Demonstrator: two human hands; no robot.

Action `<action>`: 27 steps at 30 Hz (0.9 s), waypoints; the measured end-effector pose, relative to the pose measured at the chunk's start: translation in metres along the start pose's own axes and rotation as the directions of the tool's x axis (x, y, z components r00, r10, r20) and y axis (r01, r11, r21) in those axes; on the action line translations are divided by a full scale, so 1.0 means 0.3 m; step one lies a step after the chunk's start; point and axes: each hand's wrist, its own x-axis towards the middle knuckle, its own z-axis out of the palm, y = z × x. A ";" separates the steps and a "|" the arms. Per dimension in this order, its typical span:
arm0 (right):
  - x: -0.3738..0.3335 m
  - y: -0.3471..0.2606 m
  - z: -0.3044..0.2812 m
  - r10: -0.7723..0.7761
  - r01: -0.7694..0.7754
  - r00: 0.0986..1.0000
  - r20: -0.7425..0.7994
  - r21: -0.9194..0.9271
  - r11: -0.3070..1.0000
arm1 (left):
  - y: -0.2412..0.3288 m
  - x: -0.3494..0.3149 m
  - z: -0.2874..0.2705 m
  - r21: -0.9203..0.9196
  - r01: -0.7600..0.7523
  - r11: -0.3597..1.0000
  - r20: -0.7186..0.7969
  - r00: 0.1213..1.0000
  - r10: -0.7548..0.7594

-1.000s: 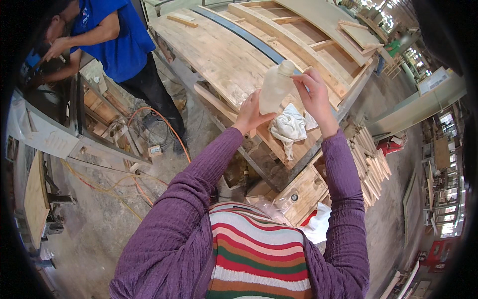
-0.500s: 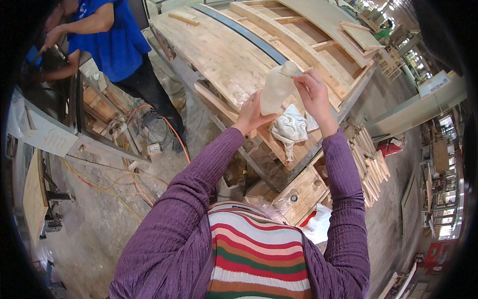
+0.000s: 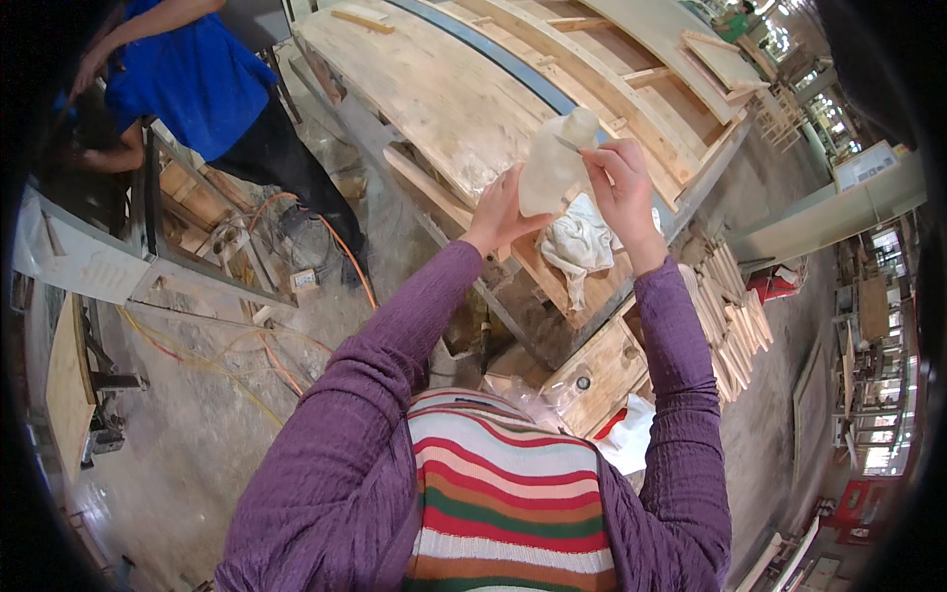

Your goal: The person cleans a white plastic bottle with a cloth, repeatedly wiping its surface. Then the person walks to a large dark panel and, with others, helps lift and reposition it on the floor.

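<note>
My left hand (image 3: 499, 213) is wrapped round the lower side of a cloudy, translucent plastic bottle (image 3: 548, 170), which leans with its cap end away from me. At the bottle's shoulder, my right hand (image 3: 621, 189) pinches a thin dark pin-like piece (image 3: 567, 145) whose tip meets or nearly meets the plastic; its exact kind is too small to tell. Just below the bottle, a crumpled white cloth (image 3: 577, 243) lies on the corner of the wooden workpiece (image 3: 414, 109).
A blue-grey strip (image 3: 493, 49) and an open wooden frame (image 3: 592, 74) run across the bench. Wood strips (image 3: 735, 316) are stacked at the right. A co-worker in a blue shirt (image 3: 197, 84) stands at the far left, with an orange hose (image 3: 363, 268) on the floor nearby.
The bottle has shifted slightly up and to the right in view, with both hands keeping their hold. The co-worker's body and arms have moved a little left.
</note>
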 end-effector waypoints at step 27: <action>0.105 0.067 0.025 0.239 -0.237 0.971 0.022 0.251 0.939 | -0.017 -0.021 -0.018 -0.287 0.052 0.956 -0.001 0.999 -0.054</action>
